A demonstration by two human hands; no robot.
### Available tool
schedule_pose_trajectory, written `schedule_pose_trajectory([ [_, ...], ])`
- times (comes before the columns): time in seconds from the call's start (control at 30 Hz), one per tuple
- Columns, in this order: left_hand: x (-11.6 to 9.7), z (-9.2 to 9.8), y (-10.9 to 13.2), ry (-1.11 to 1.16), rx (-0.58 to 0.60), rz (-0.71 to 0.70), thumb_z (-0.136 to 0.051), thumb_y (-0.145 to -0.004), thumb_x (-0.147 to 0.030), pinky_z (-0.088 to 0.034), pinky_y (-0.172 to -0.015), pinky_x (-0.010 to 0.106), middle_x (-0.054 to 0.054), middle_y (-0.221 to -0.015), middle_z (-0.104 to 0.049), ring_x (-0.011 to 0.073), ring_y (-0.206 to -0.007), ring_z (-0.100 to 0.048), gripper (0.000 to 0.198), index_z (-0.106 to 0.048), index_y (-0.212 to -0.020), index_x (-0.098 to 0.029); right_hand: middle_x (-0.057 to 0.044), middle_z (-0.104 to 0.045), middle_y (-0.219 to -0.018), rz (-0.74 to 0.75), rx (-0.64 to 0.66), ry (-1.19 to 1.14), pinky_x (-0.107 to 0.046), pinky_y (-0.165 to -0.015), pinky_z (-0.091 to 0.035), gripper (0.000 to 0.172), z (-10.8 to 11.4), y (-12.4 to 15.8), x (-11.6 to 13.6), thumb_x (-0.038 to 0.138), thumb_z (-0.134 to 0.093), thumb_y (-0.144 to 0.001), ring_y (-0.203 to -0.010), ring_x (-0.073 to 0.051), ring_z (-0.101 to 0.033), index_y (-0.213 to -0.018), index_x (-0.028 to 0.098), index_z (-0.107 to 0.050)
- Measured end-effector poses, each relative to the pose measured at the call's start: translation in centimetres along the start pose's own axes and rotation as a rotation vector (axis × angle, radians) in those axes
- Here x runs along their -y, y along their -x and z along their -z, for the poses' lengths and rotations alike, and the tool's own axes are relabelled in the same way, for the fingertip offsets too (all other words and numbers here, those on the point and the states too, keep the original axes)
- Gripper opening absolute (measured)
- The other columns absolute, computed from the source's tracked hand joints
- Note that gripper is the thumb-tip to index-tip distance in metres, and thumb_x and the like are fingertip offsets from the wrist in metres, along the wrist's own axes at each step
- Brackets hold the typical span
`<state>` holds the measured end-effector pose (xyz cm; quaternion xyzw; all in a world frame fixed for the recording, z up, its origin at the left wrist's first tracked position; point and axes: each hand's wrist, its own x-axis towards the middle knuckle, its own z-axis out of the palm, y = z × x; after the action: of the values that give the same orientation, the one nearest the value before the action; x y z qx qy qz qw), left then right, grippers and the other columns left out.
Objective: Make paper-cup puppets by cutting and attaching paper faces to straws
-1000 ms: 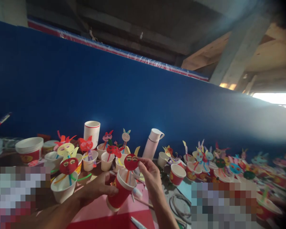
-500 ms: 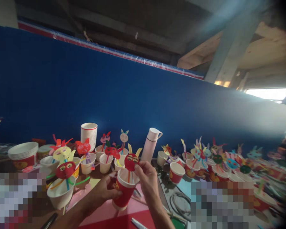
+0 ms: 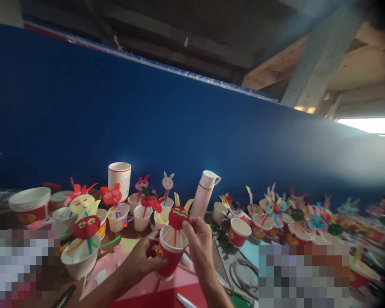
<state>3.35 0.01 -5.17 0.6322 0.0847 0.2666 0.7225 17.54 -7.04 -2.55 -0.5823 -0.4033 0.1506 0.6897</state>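
My left hand [image 3: 149, 254] is wrapped round the side of a red paper cup [image 3: 170, 263] with a white rim, which I hold up over pink paper [image 3: 125, 284]. With thumb and fingers, my right hand [image 3: 197, 237] pinches the edge of a red paper face [image 3: 177, 217] with drawn eyes and yellow ears. An orange strip runs from the face down into the cup. Just left of my hands stands a white cup [image 3: 80, 259] bearing another red face [image 3: 86, 226].
Behind are a stack of white cups [image 3: 119, 182], a pink thermos [image 3: 202, 194] and several cups with paper figures. A red cup [image 3: 240, 232] and a coiled cable [image 3: 244, 273] lie to the right. A white-handled tool [image 3: 184, 300] is at the front, a black pen [image 3: 64, 297] front left.
The view has shifted slightly. Both hands keep the same grip on the cup and the red face, with hardly any movement.
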Motion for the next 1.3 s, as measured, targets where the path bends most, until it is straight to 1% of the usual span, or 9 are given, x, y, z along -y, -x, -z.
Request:
schedule_pose_trajectory([
  [0.13, -0.2, 0.1, 0.3, -0.095, -0.057, 0.029, -0.076, -0.062, -0.037, -0.043, -0.086, 0.041, 0.012, -0.108, -0.064, 0.0312, -0.097, -0.057, 0.069, -0.053, -0.123, -0.016, 0.002, -0.054, -0.062, 0.0, 0.021, -0.015, -0.021, -0.056, -0.037, 0.018, 0.1, 0.1, 0.3, 0.03, -0.056, -0.077, -0.06, -0.012, -0.046, -0.066, 0.016, -0.056],
  [0.3, 0.1, 0.2, 0.3, -0.08, -0.067, 0.04, -0.077, -0.059, -0.037, -0.042, -0.088, 0.041, 0.012, -0.108, -0.064, 0.0329, -0.101, -0.055, 0.068, -0.056, -0.12, -0.016, 0.001, -0.056, -0.065, 0.016, 0.052, -0.02, -0.022, -0.059, -0.038, 0.019, 0.2, 0.1, 0.3, 0.033, -0.057, -0.079, -0.063, -0.013, -0.049, -0.07, 0.016, -0.058],
  [0.5, 1.3, 0.4, -0.1, 0.082, 0.007, -0.014, -0.077, -0.06, -0.039, -0.043, -0.088, 0.043, 0.013, -0.118, -0.059, 0.0329, -0.106, -0.054, 0.07, -0.052, -0.122, -0.017, -0.003, -0.063, -0.075, -0.009, 0.059, -0.093, -0.026, -0.066, -0.043, 0.019, 0.6, -0.1, 0.8, 0.033, -0.057, -0.079, -0.07, -0.016, -0.055, -0.081, 0.016, -0.061],
  [0.67, 0.3, 0.1, -0.2, 0.125, 0.064, -0.033, -0.076, -0.061, -0.041, -0.043, -0.088, 0.042, 0.014, -0.116, -0.06, 0.0346, -0.11, -0.051, 0.066, -0.055, -0.118, -0.015, 0.0, -0.059, -0.069, -0.024, 0.03, -0.07, -0.022, -0.061, -0.042, 0.02, 1.1, -0.1, 1.6, 0.036, -0.057, -0.079, -0.066, -0.014, -0.05, -0.076, 0.017, -0.06],
  [0.8, -0.9, 0.3, 0.4, 0.133, -0.007, 0.027, -0.075, -0.062, -0.04, -0.04, -0.092, 0.045, 0.014, -0.115, -0.061, 0.0345, -0.11, -0.051, 0.062, -0.058, -0.116, -0.015, 0.002, -0.055, -0.067, -0.025, -0.002, -0.042, -0.021, -0.06, -0.039, 0.022, 1.3, -0.2, 1.5, 0.039, -0.055, -0.082, -0.065, -0.013, -0.047, -0.074, 0.018, -0.058],
  [0.9, -1.2, 1.0, 0.8, 0.114, -0.102, 0.084, -0.075, -0.062, -0.039, -0.036, -0.096, 0.045, 0.013, -0.117, -0.061, 0.0334, -0.113, -0.05, 0.061, -0.057, -0.117, -0.017, 0.002, -0.051, -0.065, -0.043, -0.016, -0.01, -0.02, -0.055, -0.036, 0.024, 1.4, -0.2, 1.4, 0.042, -0.054, -0.082, -0.063, -0.012, -0.044, -0.073, 0.019, -0.057],
  [0.97, -1.2, 1.4, 1.0, 0.111, -0.129, 0.087, -0.074, -0.063, -0.038, -0.035, -0.097, 0.045, 0.011, -0.121, -0.059, 0.0322, -0.116, -0.048, 0.06, -0.057, -0.117, -0.019, 0.002, -0.05, -0.065, -0.046, -0.017, -0.01, -0.02, -0.055, -0.036, 0.026, 1.4, -0.1, 1.3, 0.044, -0.055, -0.081, -0.063, -0.013, -0.044, -0.073, 0.019, -0.056],
  [1.17, -2.0, 2.0, 1.0, 0.119, -0.126, 0.071, -0.077, -0.06, -0.038, -0.037, -0.096, 0.047, 0.015, -0.12, -0.059, 0.0338, -0.115, -0.049, 0.063, -0.057, -0.116, -0.015, 0.003, -0.046, -0.063, -0.065, 0.056, -0.038, -0.02, -0.054, -0.034, 0.031, 1.1, 0.2, 1.3, 0.046, -0.052, -0.082, -0.06, -0.011, -0.041, -0.069, 0.018, -0.054],
  [1.3, -2.6, 2.8, 1.1, 0.074, -0.138, 0.025, -0.075, -0.063, -0.038, -0.036, -0.097, 0.046, 0.015, -0.119, -0.06, 0.0327, -0.115, -0.049, 0.063, -0.056, -0.118, -0.014, 0.002, -0.051, -0.064, -0.066, 0.236, -0.004, -0.02, -0.055, -0.035, 0.033, 1.1, 0.3, 1.2, 0.047, -0.054, -0.082, -0.062, -0.011, -0.044, -0.069, 0.016, -0.055],
])
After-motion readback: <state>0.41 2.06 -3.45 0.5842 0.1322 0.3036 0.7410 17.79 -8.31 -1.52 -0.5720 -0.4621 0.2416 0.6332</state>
